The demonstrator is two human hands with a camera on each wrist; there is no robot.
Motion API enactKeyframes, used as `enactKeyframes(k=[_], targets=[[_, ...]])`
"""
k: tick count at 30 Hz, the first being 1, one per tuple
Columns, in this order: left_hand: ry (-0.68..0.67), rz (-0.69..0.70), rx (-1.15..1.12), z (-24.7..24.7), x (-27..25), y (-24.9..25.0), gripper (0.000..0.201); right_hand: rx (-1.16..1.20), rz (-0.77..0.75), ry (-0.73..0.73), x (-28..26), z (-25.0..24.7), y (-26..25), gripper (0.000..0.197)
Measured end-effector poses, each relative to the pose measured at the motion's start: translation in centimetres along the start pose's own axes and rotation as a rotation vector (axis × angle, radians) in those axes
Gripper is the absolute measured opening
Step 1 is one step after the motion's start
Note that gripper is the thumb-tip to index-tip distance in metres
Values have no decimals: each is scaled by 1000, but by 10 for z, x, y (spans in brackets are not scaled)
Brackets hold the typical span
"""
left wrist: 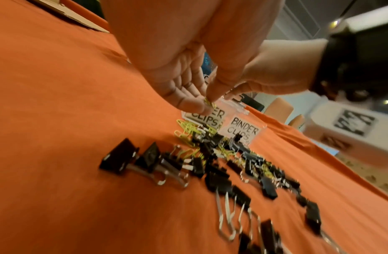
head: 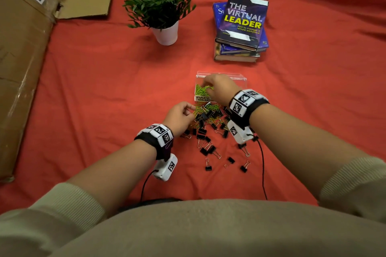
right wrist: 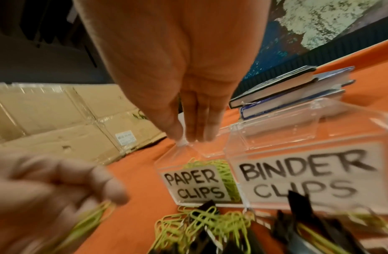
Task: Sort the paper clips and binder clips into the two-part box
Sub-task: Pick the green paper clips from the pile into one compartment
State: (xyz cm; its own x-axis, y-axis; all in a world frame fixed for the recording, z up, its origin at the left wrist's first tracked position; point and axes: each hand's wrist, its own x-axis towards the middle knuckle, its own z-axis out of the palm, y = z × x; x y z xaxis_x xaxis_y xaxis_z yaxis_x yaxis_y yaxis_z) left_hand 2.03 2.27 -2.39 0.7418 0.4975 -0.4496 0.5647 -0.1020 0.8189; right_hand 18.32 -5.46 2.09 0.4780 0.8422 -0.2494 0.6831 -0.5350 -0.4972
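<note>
Over the clear two-part box point(head: 240, 79), our right hand point(head: 221, 87) hangs with straight, empty fingers above the green paper clips point(right wrist: 229, 178) in the "PAPER CLIPS" half. Our left hand point(head: 180, 113) pinches more from the mixed pile of binder clips point(head: 205, 137); next, we judge, carry them across.

The box point(right wrist: 275, 137) is clear, glossy plastic with white paper labels point(right wrist: 194, 183). Black binder clips point(head: 205, 149) have shiny metal wire handles. Paper clips point(head: 203, 89) look smooth, lime-coated. The tablecloth point(head: 104, 89) is matt orange-red cloth; cardboard point(head: 23, 48) is dull brown.
</note>
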Motion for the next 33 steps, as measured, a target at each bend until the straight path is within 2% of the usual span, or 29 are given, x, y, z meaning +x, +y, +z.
enactKeyframes(k=[2, 5, 7, 9, 15, 18, 20, 23, 25, 29, 33], targets=[[8, -1, -25, -2, 3, 9, 24, 55, 4, 72, -18, 3, 2, 18], [19, 37, 15, -6, 14, 24, 25, -85, 56, -74, -43, 20, 8, 24], [22, 94, 120, -6, 24, 39, 22, -253, 101, -156, -48, 34, 15, 36], [33, 151, 260, -7, 36, 54, 23, -321, 128, -169, -48, 44, 22, 42], [10, 318, 739, -4, 61, 74, 32, -333, 173, -171, -55, 55, 23, 25], [-54, 307, 859, -1, 64, 70, 38, -316, 160, -160, -61, 58, 25, 23], [-50, 310, 850, -1, 62, 64, 37, -238, 185, -142, -63, 60, 30, 21], [54, 340, 734, -1, 49, 54, 19, -53, 235, -116, -66, 58, 37, 15], [88, 303, 683, 0, 38, 42, 10, 53, 254, -73, -67, 55, 39, 12], [41, 190, 630, 10, 21, 15, 3, 99, 289, -69, -73, 49, 44, 19], [-62, 148, 699, 23, 14, 3, 31, 125, 361, -114, -79, 42, 50, 30]])
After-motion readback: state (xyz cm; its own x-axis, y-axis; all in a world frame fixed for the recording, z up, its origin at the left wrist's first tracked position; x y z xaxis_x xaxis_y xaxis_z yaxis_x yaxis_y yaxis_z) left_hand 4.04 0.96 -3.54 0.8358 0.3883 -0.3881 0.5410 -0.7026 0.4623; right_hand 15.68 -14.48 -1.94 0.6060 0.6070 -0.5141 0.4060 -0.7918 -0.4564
